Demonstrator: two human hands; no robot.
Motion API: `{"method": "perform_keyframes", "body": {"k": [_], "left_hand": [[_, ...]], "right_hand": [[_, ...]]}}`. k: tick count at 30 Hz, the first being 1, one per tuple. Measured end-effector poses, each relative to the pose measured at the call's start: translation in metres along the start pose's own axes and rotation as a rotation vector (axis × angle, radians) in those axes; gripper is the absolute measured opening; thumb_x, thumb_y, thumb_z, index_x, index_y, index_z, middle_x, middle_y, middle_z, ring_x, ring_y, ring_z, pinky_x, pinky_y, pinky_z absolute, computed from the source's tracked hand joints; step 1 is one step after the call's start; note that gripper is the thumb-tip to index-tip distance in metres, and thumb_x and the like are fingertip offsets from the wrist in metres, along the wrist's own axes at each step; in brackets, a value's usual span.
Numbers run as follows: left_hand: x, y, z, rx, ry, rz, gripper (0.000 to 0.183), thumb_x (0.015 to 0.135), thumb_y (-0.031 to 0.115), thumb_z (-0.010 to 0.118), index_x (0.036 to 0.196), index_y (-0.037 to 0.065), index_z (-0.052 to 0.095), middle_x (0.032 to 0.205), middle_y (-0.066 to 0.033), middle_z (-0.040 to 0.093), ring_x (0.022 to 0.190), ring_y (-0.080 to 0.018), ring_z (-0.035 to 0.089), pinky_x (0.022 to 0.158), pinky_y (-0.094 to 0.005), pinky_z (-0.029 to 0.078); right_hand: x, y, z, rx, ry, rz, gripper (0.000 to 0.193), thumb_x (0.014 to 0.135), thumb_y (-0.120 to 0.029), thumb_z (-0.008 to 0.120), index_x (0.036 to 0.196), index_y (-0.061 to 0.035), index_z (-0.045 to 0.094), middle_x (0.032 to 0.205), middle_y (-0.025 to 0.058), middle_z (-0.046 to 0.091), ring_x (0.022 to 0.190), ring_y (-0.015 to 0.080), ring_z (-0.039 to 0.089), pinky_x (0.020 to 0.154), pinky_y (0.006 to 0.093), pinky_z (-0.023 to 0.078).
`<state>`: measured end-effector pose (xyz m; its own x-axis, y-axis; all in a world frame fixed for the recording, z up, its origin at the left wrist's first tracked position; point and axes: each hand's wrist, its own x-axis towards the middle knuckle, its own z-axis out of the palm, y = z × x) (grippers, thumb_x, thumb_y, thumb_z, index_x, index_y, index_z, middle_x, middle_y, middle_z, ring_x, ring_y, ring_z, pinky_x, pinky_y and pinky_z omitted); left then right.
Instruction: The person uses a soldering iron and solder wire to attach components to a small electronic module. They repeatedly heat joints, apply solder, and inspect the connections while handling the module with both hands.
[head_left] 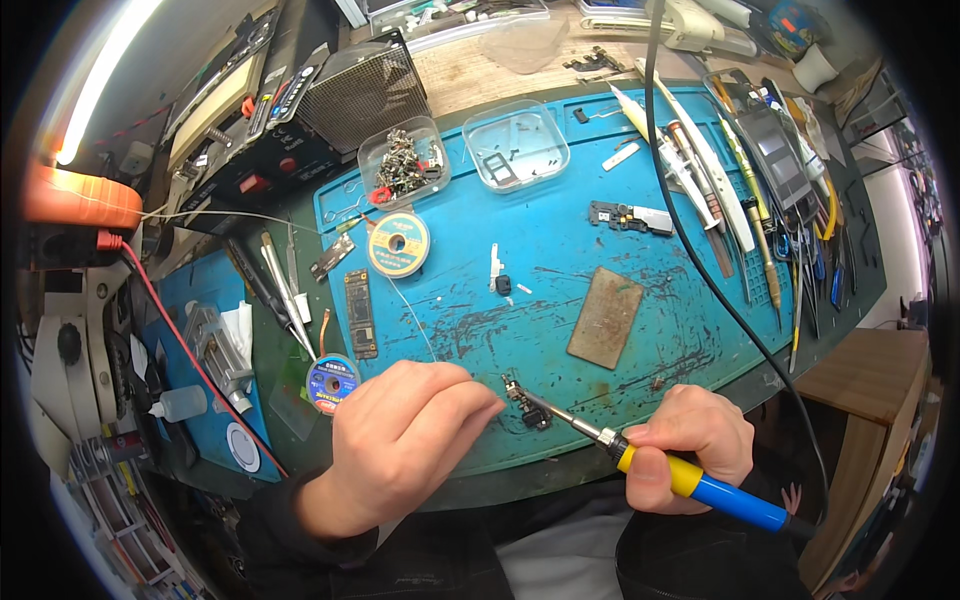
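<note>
My right hand (692, 449) grips a soldering iron (665, 472) with a yellow and blue handle. Its metal tip points left at a small dark electronic part (534, 414) lying on the blue mat (480, 340); whether they touch is hard to tell. Left of that part, my left hand (405, 432) is closed in a pinch. Thin solder wire (412, 312) runs from a yellow-labelled spool (384, 256) down to this hand and passes behind its fingers. The fingers hide the wire's end.
A brown rectangular plate (605, 317) and a circuit board (360, 314) lie on the mat. Behind them stand clear boxes of screws (402, 170) and small parts (516, 150). The iron's black cable (720, 295) loops down the right side, near several tools (765, 230). A blue-labelled spool (331, 380) sits at left.
</note>
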<state>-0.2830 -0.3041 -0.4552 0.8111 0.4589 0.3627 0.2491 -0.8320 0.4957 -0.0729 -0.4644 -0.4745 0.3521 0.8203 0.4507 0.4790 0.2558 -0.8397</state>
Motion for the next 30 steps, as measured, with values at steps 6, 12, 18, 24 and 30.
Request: {"method": "perform_keyframes", "body": {"k": [6, 12, 18, 24, 30], "left_hand": [[0.002, -0.002, 0.001, 0.018, 0.006, 0.044, 0.027, 0.076, 0.001, 0.091, 0.096, 0.003, 0.074, 0.090, -0.0081, 0.071, 0.074, -0.0247, 0.068, 0.061, -0.0356, 0.053], [0.002, -0.003, 0.002, 0.026, 0.006, 0.064, 0.026, 0.077, 0.001, 0.090, 0.097, 0.003, 0.073, 0.091, -0.0074, 0.071, 0.074, -0.0238, 0.068, 0.060, -0.0348, 0.053], [0.002, -0.001, 0.001, -0.018, 0.013, 0.029, 0.026, 0.076, 0.005, 0.092, 0.095, 0.005, 0.074, 0.090, -0.0071, 0.072, 0.073, -0.0246, 0.067, 0.060, -0.0362, 0.052], [0.000, -0.007, -0.021, 0.052, -0.059, 0.041, 0.029, 0.076, 0.014, 0.093, 0.098, 0.009, 0.076, 0.101, -0.0056, 0.072, 0.075, -0.0244, 0.062, 0.062, -0.0368, 0.046], [0.002, -0.003, 0.004, -0.004, -0.055, -0.016, 0.034, 0.076, 0.010, 0.092, 0.107, 0.008, 0.077, 0.106, -0.0044, 0.069, 0.090, -0.0265, 0.064, 0.080, -0.0402, 0.048]], "right_hand": [[0.000, 0.000, 0.000, -0.003, 0.004, 0.003, 0.018, 0.086, -0.014, 0.090, 0.094, -0.0069, 0.077, 0.068, 0.0034, 0.070, 0.052, 0.0174, 0.066, 0.049, 0.0280, 0.049], [0.001, 0.000, 0.001, -0.005, 0.005, -0.002, 0.018, 0.085, -0.014, 0.090, 0.094, -0.0066, 0.076, 0.068, 0.0035, 0.070, 0.052, 0.0174, 0.065, 0.049, 0.0282, 0.049], [0.001, 0.000, 0.000, 0.007, 0.026, -0.013, 0.017, 0.087, -0.015, 0.089, 0.093, -0.0063, 0.076, 0.067, 0.0032, 0.069, 0.052, 0.0167, 0.065, 0.049, 0.0273, 0.048], [-0.007, 0.001, 0.006, 0.046, 0.185, -0.035, 0.015, 0.090, -0.018, 0.087, 0.092, -0.0075, 0.076, 0.064, 0.0015, 0.066, 0.051, 0.0150, 0.063, 0.048, 0.0264, 0.046], [0.004, 0.001, -0.001, 0.014, 0.130, -0.084, 0.011, 0.091, -0.016, 0.082, 0.088, -0.0083, 0.074, 0.061, -0.0001, 0.063, 0.048, 0.0154, 0.060, 0.048, 0.0284, 0.045]]}}
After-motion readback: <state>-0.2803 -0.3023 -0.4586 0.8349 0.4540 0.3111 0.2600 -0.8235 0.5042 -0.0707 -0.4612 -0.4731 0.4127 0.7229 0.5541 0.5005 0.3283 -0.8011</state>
